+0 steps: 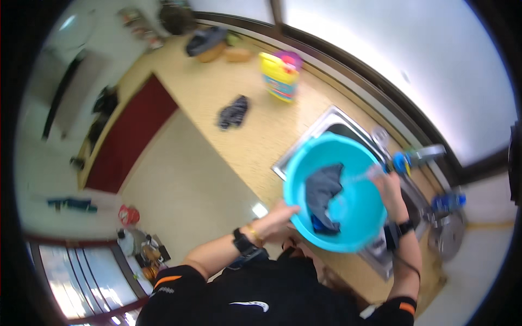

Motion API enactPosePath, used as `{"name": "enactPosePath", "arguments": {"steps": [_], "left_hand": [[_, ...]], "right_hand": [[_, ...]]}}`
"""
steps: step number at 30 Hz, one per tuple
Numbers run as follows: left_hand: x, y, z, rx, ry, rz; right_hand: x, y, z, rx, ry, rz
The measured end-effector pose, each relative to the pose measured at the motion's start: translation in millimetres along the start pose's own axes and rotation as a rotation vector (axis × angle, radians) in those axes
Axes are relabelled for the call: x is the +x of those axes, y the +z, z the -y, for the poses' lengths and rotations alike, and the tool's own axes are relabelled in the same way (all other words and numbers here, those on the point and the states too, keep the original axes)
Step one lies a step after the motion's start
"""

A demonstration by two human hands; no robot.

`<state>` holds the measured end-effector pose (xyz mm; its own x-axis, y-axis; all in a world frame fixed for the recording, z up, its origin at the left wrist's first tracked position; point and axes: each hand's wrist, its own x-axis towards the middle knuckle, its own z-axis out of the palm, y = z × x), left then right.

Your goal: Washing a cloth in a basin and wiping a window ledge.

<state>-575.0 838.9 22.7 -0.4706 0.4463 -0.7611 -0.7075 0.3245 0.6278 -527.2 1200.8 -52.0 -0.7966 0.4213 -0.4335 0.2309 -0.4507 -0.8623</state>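
Note:
A turquoise plastic basin (365, 202) is held tilted over the metal sink. In it lies a dark grey piece of cloth (323, 187), with a dark blue patch at its lower end. My left hand (278, 218) grips the basin's near left rim, its thumb over the edge. On the right rim my right hand (385, 186) is closed, its fingers reaching slightly inside and a little blurred. A pale streak like running water enters the basin beside those fingers, close to the blue-ended faucet (402, 162).
Around the basin shows the sink's steel rim (333, 115). On the counter lie a crumpled dark cloth (234, 112) and a yellow detergent jug (279, 77). A basket with dark cloth (206, 43) stands farther back. Beyond the sink are a blue bottle (449, 201) and a metal lid (449, 237).

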Motion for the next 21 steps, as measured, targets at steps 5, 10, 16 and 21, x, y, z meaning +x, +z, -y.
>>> {"name": "enactPosePath", "arguments": {"steps": [5,10,16,21], "left_hand": [[29,-2,31,-0.077,0.093,0.036],[21,-5,29,-0.064,0.164,0.124],[34,-7,26,-0.122,0.161,0.207],[51,-17,28,-0.076,0.104,0.260]], "right_hand": [[29,-15,-26,0.386,0.122,0.206],[7,6,-13,0.633,0.428,0.152],[22,-2,-8,0.552,0.277,0.068],[22,8,-2,0.503,0.193,0.005]]}}
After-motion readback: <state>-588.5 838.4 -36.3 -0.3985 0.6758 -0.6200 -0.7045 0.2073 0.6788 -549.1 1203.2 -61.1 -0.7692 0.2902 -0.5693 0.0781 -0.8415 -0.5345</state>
